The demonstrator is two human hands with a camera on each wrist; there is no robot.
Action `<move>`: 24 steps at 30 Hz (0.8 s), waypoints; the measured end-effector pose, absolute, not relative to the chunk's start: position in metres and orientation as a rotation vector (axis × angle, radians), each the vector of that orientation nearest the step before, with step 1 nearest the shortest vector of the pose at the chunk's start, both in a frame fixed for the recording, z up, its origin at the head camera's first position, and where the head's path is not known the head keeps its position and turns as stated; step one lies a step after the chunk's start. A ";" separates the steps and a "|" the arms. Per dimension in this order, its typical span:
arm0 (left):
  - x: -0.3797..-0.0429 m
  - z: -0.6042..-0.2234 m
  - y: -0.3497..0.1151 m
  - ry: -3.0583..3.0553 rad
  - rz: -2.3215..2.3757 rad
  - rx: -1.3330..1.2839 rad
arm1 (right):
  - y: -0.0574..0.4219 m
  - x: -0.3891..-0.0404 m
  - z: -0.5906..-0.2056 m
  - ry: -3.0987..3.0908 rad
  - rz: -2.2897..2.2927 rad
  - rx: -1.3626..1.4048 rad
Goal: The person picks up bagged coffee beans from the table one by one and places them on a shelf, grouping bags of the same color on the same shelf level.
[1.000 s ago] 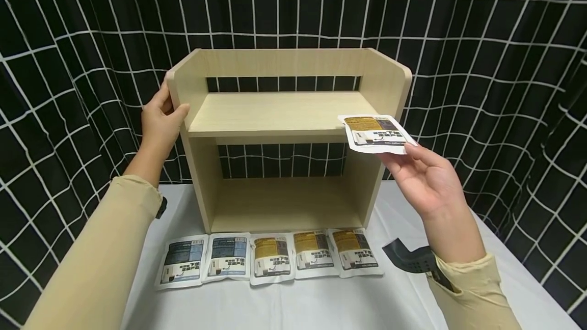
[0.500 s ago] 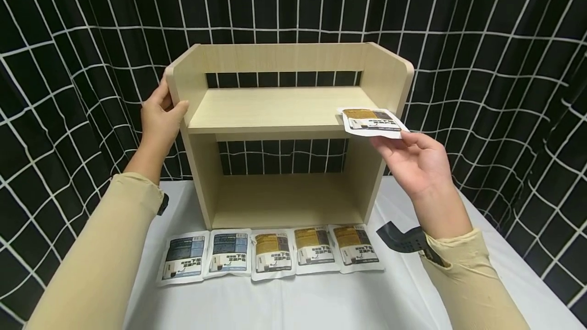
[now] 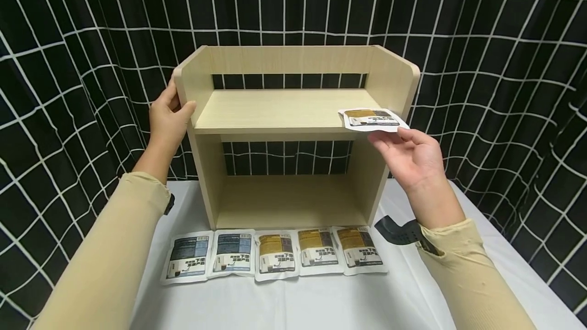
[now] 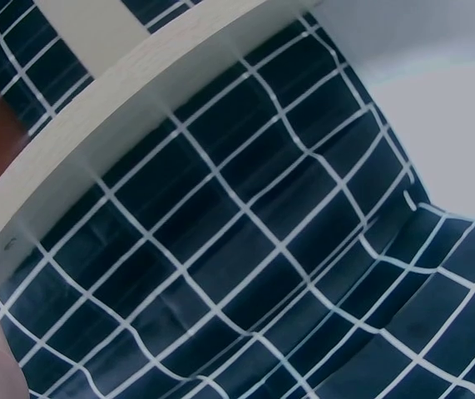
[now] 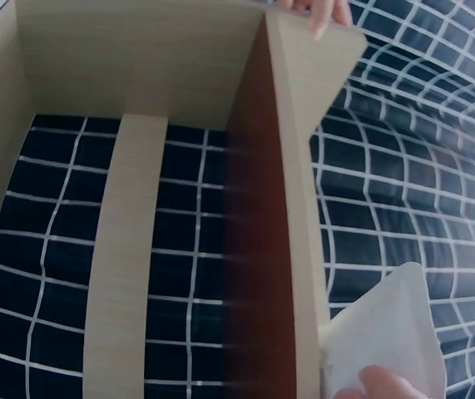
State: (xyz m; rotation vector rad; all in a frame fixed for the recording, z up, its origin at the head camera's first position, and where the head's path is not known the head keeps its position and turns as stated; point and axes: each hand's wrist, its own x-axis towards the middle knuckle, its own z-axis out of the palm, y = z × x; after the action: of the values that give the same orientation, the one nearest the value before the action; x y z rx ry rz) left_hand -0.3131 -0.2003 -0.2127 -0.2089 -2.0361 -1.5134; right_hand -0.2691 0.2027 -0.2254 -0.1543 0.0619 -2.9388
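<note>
head view: left grip (image 3: pixel 167 117) holds the shelf (image 3: pixel 279 108) by its side, right grip (image 3: pixel 409 161) pinches a pouch (image 3: pixel 372 118)

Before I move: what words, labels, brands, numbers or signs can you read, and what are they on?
"下": large black character on the five pouches lying in the row; characters around it are too blurred.
Smaller print on those: too small to read, brand and numbers included.
Pouch in the right hand: printed, but too slanted to read.
Wooden shelf: no text visible.
</note>
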 end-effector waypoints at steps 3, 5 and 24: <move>-0.313 -0.213 -0.199 -2.033 -1.507 -0.216 | 0.203 -0.272 -0.227 0.044 -2.915 -0.251; -0.313 -0.213 -0.199 -2.040 -1.502 -0.206 | 0.202 -0.274 -0.228 0.052 -2.905 -0.288; -0.312 -0.213 -0.200 -2.064 -1.493 -0.195 | 0.181 -0.275 -0.212 0.990 -3.138 0.218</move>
State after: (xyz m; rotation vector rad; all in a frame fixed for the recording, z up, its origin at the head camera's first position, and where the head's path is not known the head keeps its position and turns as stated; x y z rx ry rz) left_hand -0.3120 -0.2003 -0.2132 -0.1946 -2.0639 -1.4928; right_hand -0.2749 0.1809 -0.2120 0.2181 0.9901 -3.1381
